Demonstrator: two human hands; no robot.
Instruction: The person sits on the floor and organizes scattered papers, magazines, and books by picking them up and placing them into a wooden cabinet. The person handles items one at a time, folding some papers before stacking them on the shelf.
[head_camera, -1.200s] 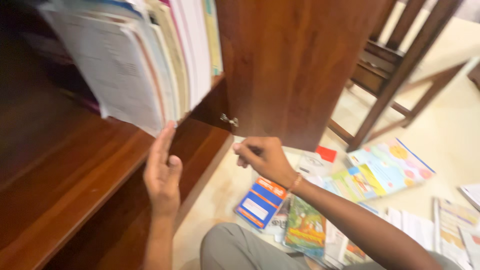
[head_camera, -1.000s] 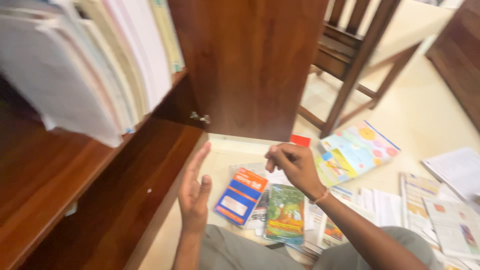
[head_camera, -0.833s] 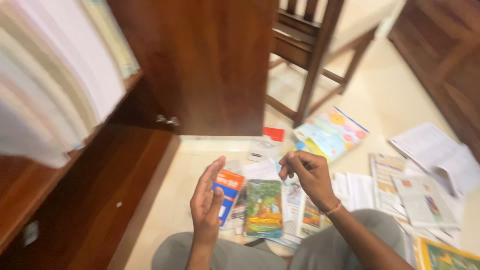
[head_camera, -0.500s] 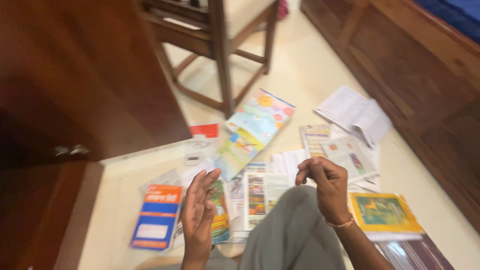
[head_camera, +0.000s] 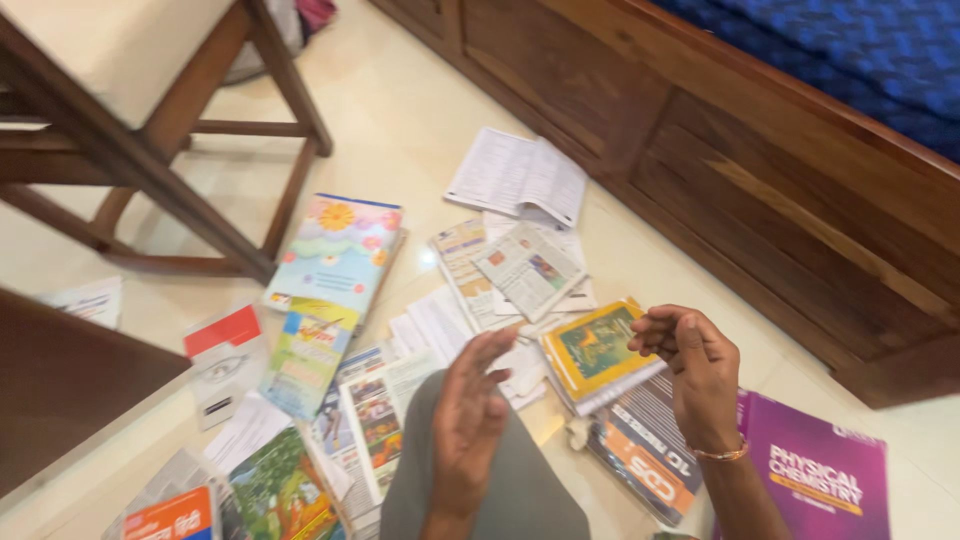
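Left hand (head_camera: 470, 420): raised over the knee, palm flat, fingers straight & together; grip wide, holds nothing.
Right hand (head_camera: 698, 375): fingers curled in loosely, tips bunched near the thumb; grip narrow, nothing seen in it. Thin bracelet (head_camera: 722, 455) at the wrist.
Nearest thing: yellow-green book (head_camera: 598, 352), just left of the right hand, between both hands. Can't tell if fingertips touch it.
Book look: yellow border, green picture panel on cover, thick white page block showing at lower edge; lies tilted on top of other books on the floor (head_camera: 420, 110).
Under it: grey & orange book (head_camera: 640, 450), partly covered by right forearm.
Right of wrist: purple book (head_camera: 815, 480), flat on floor.
Behind: loose newspaper pages (head_camera: 525, 265) & an open white booklet (head_camera: 518, 175), overlapping.
Left side: pastel flower-cover book (head_camera: 338, 250), smaller colourful books below it, red & white leaflet (head_camera: 225, 355).
Bottom left: green picture book (head_camera: 280, 495), orange-blue book (head_camera: 170, 515) at the frame edge.
Knee (head_camera: 500, 480): grey trousers, between the forearms.
Surroundings: wooden chair legs (head_camera: 200, 150) top left, dark wood bed frame (head_camera: 760, 170) top right w/ blue cover.
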